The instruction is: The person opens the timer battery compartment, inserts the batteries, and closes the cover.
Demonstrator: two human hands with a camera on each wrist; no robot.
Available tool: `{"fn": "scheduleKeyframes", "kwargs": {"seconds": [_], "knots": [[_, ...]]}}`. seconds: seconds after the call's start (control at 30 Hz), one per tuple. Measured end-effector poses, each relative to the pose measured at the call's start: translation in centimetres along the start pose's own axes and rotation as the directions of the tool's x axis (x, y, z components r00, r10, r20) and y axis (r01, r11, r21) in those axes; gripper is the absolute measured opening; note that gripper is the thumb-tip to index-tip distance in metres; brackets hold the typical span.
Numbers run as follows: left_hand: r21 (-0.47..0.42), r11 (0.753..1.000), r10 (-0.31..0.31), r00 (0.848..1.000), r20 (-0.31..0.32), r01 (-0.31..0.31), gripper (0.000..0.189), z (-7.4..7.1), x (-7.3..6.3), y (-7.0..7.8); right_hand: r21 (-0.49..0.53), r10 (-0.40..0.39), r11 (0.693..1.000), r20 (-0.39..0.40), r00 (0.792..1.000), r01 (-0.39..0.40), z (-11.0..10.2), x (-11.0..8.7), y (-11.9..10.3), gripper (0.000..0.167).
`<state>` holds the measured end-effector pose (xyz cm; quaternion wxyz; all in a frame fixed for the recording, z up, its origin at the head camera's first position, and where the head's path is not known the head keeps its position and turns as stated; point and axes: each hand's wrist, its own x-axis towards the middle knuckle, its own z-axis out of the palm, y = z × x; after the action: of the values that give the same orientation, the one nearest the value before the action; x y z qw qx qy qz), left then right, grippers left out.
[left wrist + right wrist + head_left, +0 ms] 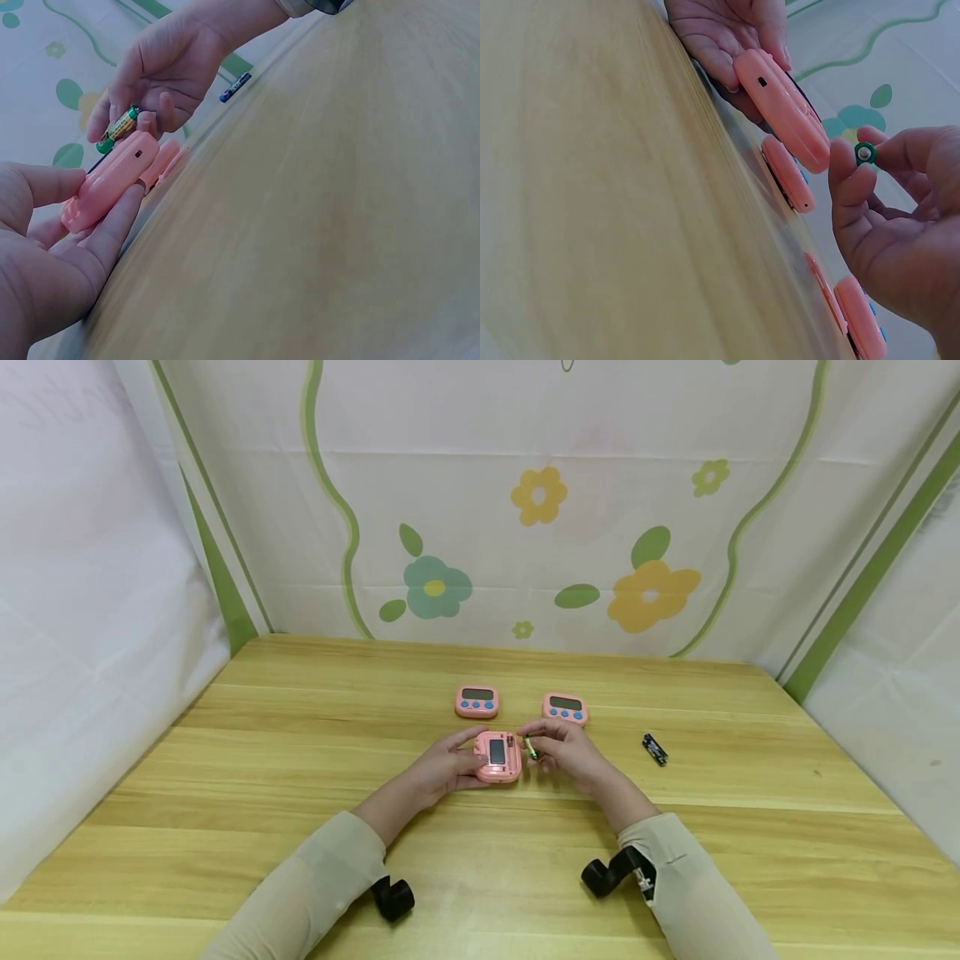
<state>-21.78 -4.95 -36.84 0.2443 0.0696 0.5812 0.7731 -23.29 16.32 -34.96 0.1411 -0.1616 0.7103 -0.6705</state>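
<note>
Below centre in the head view, the left hand (446, 766) grips a pink timer (509, 768), back upward; just right of it, the right hand (566, 750) pinches a green battery (531, 748). Another timer (477, 702) lies higher up on the table (750, 760).

Bright, even light and soft shadows on the table (247, 793); wrist views dimmer, hazier.

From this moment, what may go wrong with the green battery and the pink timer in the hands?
The green battery might slip, as the right hand only pinches it. It might also enter the pink timer reversed, since it is not yet inserted. The timer might shift under pressure, as only the left hand holds it.
</note>
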Motion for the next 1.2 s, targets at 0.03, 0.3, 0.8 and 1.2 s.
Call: {"fn": "scheduleKeyframes", "kwargs": {"seconds": [0.03,0.3,0.8,1.2], "knots": [[-0.003,1.000,-0.001,1.000,-0.005,0.001,0.055,0.01,0.01,-0.01,0.001,0.003,1.000,-0.006,1.000,-0.003,0.01,-0.01,-0.01,0.025],[-0.016,0.999,0.030,1.000,-0.006,-0.030,0.054,0.07,0.02,-0.13,-0.031,0.020,0.999,0.018,1.000,-0.020,-0.04,-0.10,-0.23,0.033],[-0.046,0.999,0.024,0.999,-0.036,-0.026,0.054,0.24,0.26,-0.19,-0.086,0.003,0.996,0.152,0.988,0.010,-0.06,-0.23,-0.20,0.037],[-0.036,0.999,0.025,0.999,-0.039,-0.026,0.053,0.30,0.12,-0.15,-0.104,0.060,0.993,0.139,0.988,-0.045,0.63,-0.40,-0.32,0.035]]}}
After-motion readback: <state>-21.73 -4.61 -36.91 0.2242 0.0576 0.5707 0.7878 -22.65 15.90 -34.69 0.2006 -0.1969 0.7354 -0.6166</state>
